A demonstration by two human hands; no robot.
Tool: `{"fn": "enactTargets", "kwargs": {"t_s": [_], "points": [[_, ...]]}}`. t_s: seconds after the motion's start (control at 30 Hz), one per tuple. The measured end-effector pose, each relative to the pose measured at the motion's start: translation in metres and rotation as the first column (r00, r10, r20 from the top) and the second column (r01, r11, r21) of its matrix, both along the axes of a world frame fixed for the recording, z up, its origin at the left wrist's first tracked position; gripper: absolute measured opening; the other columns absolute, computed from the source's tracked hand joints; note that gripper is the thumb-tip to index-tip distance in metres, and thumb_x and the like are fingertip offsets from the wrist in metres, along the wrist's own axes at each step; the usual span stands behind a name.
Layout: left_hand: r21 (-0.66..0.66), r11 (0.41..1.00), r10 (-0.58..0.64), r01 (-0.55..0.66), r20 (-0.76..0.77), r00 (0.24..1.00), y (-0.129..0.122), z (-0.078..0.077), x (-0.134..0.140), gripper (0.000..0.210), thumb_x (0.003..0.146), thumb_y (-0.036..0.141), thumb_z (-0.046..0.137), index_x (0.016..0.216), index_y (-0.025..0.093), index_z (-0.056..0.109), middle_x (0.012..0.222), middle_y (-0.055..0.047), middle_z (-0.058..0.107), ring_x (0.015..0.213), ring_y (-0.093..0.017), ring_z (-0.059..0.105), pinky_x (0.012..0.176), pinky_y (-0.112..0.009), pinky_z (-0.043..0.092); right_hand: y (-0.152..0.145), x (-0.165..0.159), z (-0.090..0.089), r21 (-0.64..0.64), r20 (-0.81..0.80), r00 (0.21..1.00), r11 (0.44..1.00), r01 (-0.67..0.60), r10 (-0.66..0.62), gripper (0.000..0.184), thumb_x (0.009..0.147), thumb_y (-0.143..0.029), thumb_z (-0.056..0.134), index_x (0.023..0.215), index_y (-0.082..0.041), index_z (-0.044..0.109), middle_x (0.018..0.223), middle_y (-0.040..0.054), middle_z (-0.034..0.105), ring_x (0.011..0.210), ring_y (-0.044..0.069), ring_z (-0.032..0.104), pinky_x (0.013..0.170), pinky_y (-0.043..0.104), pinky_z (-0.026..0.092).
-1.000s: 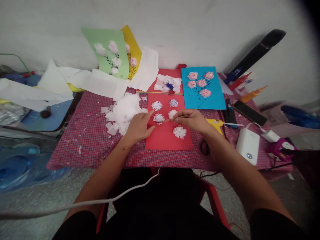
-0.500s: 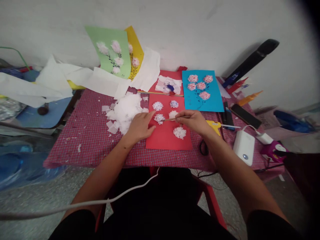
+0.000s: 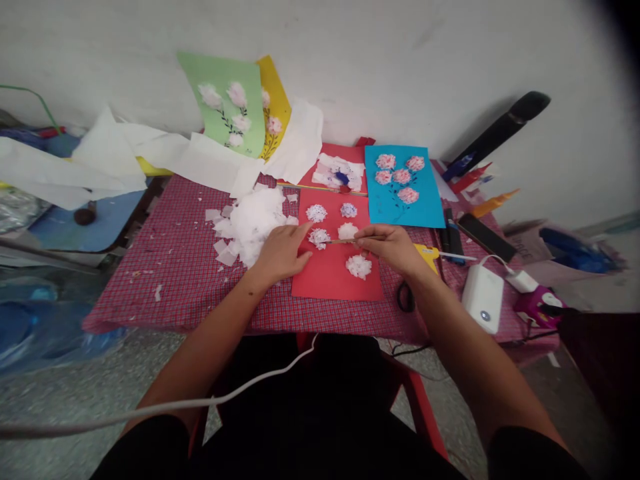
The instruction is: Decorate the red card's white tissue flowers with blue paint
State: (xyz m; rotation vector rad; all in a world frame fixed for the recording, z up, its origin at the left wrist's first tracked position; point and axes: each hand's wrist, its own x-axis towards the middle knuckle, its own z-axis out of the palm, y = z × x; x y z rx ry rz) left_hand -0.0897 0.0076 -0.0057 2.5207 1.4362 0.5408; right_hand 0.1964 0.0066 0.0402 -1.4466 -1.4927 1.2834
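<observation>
left hand (image 3: pixel 284 253) is lying open over the left edge of the red sheet (image 3: pixel 325 281) | right hand (image 3: pixel 387 247) is gripping a thin brush (image 3: pixel 344 241), its tip touching the lower-left speckled flower (image 3: pixel 318 238) | sheet is resting on the bench (image 3: pixel 170 267) between paper scraps (image 3: pixel 253 223) and glue gun (image 3: pixel 427 255)

The right hand (image 3: pixel 384 245) and its forearm hide part of the yellow glue gun (image 3: pixel 427 255), toward three o'clock. Whether the dark tip of the slender brush (image 3: pixel 343 241) touches the paper flower (image 3: pixel 319 238) at its nine o'clock is too small to tell. Toward eleven o'clock, the green card (image 3: pixel 227 110) covers the left of the yellow card (image 3: pixel 279 100). The picture's left edge cuts off the blurred blue water bottle (image 3: pixel 20 327) and the white cable (image 3: pixel 200 403), both toward eight o'clock.
</observation>
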Motion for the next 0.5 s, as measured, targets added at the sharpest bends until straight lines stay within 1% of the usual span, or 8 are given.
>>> {"fn": "enactTargets", "kwargs": {"t_s": [0.1, 0.2, 0.3, 0.5], "points": [[-0.002, 1.0, 0.0, 0.0, -0.01, 1.0, 0.0, 0.001, 0.0, 0.069, 0.094, 0.035, 0.061, 0.157, 0.016, 0.042, 0.134, -0.017, 0.065, 0.126, -0.033, 0.06, 0.113, -0.05, 0.044, -0.001, -0.004, -0.002, -0.001, -0.023, 1.0, 1.0, -0.011, 0.011, 0.031, 0.068, -0.043, 0.086, 0.09, -0.022, 0.079, 0.077, 0.0025, 0.075, 0.065, 0.014, 0.063, 0.061, 0.029, 0.051], [-0.015, 1.0, 0.004, -0.005, -0.022, 1.0, -0.001, 0.002, 0.0, 0.068, 0.095, 0.036, 0.059, 0.157, 0.016, 0.041, 0.135, -0.016, 0.065, 0.127, -0.032, 0.059, 0.114, -0.049, 0.044, 0.0, -0.009, -0.007, -0.013, -0.051, 0.999, 1.0, 0.018, -0.019, 0.032, 0.067, -0.044, 0.086, 0.087, -0.021, 0.079, 0.073, 0.0022, 0.074, 0.061, 0.014, 0.062, 0.058, 0.028, 0.049], [-0.031, 0.999, 0.011, -0.012, -0.029, 1.0, -0.001, 0.004, 0.0, 0.068, 0.095, 0.037, 0.059, 0.158, 0.017, 0.04, 0.136, -0.016, 0.064, 0.128, -0.032, 0.059, 0.114, -0.049, 0.043, 0.001, -0.009, -0.011, -0.017, -0.071, 0.996, 0.999, 0.046, -0.047, 0.032, 0.066, -0.043, 0.087, 0.087, -0.02, 0.079, 0.076, 0.003, 0.076, 0.061, 0.013, 0.06, 0.057, 0.027, 0.048], [-0.031, 0.999, 0.01, -0.011, -0.019, 1.0, -0.001, 0.003, 0.0, 0.069, 0.095, 0.037, 0.059, 0.158, 0.02, 0.039, 0.136, -0.015, 0.064, 0.129, -0.031, 0.058, 0.115, -0.049, 0.042, 0.0, -0.005, -0.011, -0.015, -0.098, 0.994, 0.999, 0.052, -0.054, 0.032, 0.066, -0.042, 0.088, 0.088, -0.021, 0.08, 0.077, 0.0029, 0.076, 0.06, 0.013, 0.061, 0.057, 0.028, 0.048]]}}
